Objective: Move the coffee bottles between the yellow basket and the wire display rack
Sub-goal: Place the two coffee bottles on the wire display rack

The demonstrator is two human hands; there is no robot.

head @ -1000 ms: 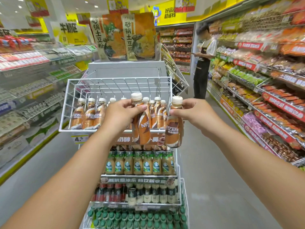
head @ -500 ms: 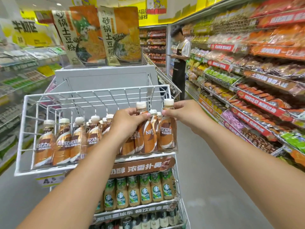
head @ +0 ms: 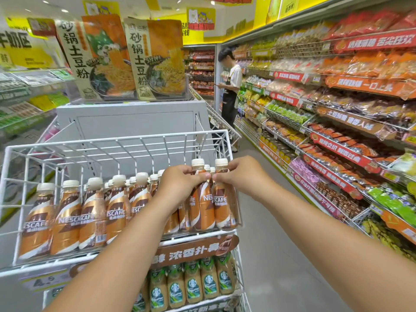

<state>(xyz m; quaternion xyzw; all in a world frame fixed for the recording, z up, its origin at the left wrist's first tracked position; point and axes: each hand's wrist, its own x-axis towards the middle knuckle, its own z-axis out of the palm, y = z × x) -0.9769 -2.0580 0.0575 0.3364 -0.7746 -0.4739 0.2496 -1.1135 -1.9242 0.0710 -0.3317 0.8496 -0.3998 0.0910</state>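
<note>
The white wire display rack (head: 117,143) stands in front of me, its top tier holding a row of brown-and-orange coffee bottles (head: 67,219) with cream caps. My left hand (head: 180,183) grips the neck of one coffee bottle (head: 200,210) standing at the tier's right end. My right hand (head: 238,176) pinches the neck of the neighbouring bottle (head: 225,210) in the right corner. Both bottles stand upright inside the tier. The yellow basket is out of view.
Lower tiers carry green-labelled bottles (head: 193,287). A grey cabinet (head: 135,124) with noodle packs rises behind the rack. Snack shelves (head: 337,131) line the right side of the aisle, where a person in an apron (head: 230,91) stands. Grey floor (head: 270,244) runs along the right.
Both hands carried their bottles up from in front of the rack into the top tier's right end, where they now stand. My view rose and moved closer to the rack.
</note>
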